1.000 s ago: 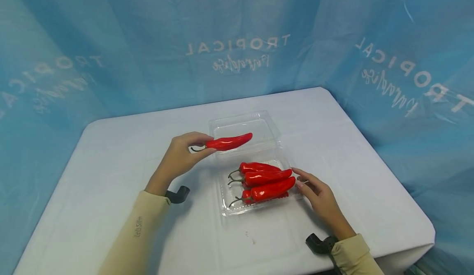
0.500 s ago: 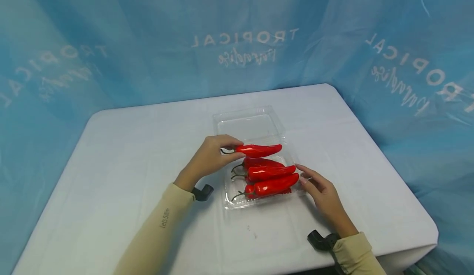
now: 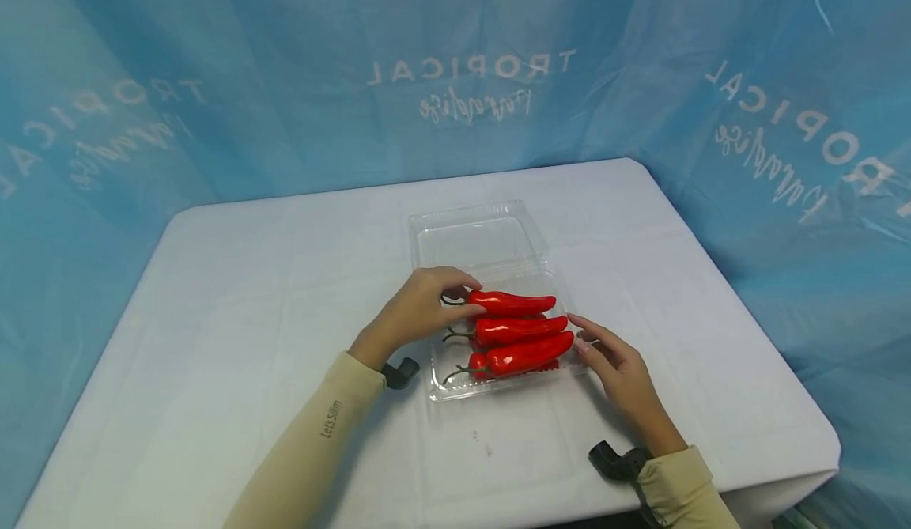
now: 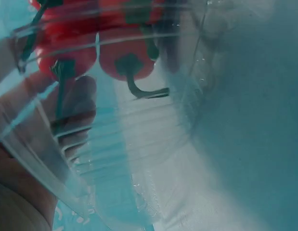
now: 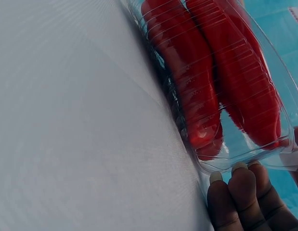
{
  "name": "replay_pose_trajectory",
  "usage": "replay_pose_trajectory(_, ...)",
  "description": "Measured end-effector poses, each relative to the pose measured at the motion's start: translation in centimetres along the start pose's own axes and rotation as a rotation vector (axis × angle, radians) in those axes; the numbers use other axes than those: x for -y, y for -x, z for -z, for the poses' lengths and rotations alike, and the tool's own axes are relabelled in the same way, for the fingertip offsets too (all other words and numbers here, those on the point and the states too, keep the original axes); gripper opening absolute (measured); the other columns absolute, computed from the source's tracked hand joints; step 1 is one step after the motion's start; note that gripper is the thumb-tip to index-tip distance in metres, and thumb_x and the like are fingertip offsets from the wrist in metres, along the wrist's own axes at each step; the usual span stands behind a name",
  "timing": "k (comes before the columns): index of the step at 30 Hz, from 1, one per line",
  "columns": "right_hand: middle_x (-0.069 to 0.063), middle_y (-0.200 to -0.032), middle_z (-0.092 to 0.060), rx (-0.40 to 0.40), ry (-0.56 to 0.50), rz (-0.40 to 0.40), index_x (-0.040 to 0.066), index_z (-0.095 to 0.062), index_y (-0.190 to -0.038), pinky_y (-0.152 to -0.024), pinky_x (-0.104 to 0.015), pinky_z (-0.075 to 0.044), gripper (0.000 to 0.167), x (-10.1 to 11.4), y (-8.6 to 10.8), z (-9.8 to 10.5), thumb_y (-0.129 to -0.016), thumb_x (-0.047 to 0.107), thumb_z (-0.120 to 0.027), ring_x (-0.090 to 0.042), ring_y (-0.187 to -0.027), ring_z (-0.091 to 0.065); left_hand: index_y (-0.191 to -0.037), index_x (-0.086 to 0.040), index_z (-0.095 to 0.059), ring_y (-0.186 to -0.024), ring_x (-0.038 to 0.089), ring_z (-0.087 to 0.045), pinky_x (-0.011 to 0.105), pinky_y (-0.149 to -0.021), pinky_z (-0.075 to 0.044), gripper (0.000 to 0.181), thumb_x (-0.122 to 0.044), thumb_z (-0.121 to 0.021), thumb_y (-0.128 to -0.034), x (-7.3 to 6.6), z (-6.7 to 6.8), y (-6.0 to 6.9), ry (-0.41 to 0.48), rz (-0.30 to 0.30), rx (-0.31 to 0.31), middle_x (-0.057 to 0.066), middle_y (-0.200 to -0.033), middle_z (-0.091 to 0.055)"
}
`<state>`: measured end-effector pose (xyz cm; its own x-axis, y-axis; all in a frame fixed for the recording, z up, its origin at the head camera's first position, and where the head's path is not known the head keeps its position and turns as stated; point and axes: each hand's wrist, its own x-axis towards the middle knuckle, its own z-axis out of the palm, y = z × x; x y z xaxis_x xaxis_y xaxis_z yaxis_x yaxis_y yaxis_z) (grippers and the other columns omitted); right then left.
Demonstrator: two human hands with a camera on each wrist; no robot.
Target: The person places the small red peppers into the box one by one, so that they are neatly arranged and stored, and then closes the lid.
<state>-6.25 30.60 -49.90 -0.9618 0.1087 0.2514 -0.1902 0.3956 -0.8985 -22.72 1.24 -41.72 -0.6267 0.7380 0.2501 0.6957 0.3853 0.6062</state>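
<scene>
My left hand [image 3: 416, 311] pinches a glossy red chili pepper [image 3: 515, 304] near its stem end, over the far part of a clear plastic clamshell container [image 3: 455, 393]. Several more red peppers [image 3: 534, 355] lie in its base, stems to the left, stacked close together. The held pepper partly covers one of them. My right hand [image 3: 625, 379] holds the base's right end, with its fingertips [image 5: 241, 180] against the outer wall. Through the clear plastic, the left wrist view shows green stems [image 4: 134, 86] and part of the left hand.
The container's hinged lid [image 3: 477, 240] lies folded back, away from me. A white cloth covers the table [image 3: 285, 276]. Blue printed curtains [image 3: 299, 78] hang behind and beside it.
My left hand has carried its pepper rightward and toward me, from over the lid's near edge to just above the other peppers. My right hand stays at the container's end.
</scene>
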Motion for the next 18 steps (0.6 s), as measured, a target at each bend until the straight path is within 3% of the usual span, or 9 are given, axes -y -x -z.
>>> replay_pose_trajectory(5,-0.003,-0.120,-0.067,-0.005,0.007,-0.007,0.019,-0.058,-0.146,-0.084,-0.021,-0.057,0.041,0.1,0.1,0.0,-0.105,0.015,-0.059,-0.018,-0.098,-0.066,-0.121,-0.011,-0.074,-0.097,0.016,-0.070,0.031,-0.087,-0.058,0.038,-0.031,-0.082,-0.0890,-0.3,0.3,0.2,-0.001,-0.018,0.010,-0.003,-0.111,-0.073)
replay_pose_trajectory(9,-0.003,-0.119,-0.067,-0.003,-0.010,-0.008,0.018,-0.058,-0.146,-0.085,-0.021,-0.056,0.042,0.3,0.1,0.0,-0.104,0.014,-0.059,-0.019,-0.098,-0.065,-0.121,-0.009,-0.074,-0.099,0.022,-0.070,0.034,-0.089,-0.058,0.036,-0.030,-0.080,-0.0909,-0.1,0.9,0.4,-0.009,-0.017,-0.028,0.003,-0.112,-0.074)
replay_pose_trajectory(14,-0.002,-0.119,-0.068,0.001,-0.015,-0.010,0.019,-0.057,-0.147,-0.085,-0.020,-0.056,0.042,0.5,0.2,0.0,-0.105,0.014,-0.059,-0.019,-0.098,-0.065,-0.115,-0.012,-0.076,-0.098,0.015,-0.071,0.035,-0.090,-0.058,0.026,-0.025,-0.078,-0.0929,1.2,1.9,0.9,-0.028,-0.001,-0.154,0.001,-0.109,-0.074)
replay_pose_trajectory(18,-0.002,-0.120,-0.067,0.001,-0.006,-0.012,0.019,-0.057,-0.146,-0.085,-0.020,-0.056,0.042,0.4,0.1,-0.1,-0.104,0.014,-0.060,-0.018,-0.097,-0.066,-0.110,-0.011,-0.076,-0.097,0.013,-0.071,0.036,-0.088,-0.058,0.020,-0.024,-0.076,-0.0943,2.8,2.7,1.3,0.013,0.046,-0.286,-0.001,-0.106,-0.075)
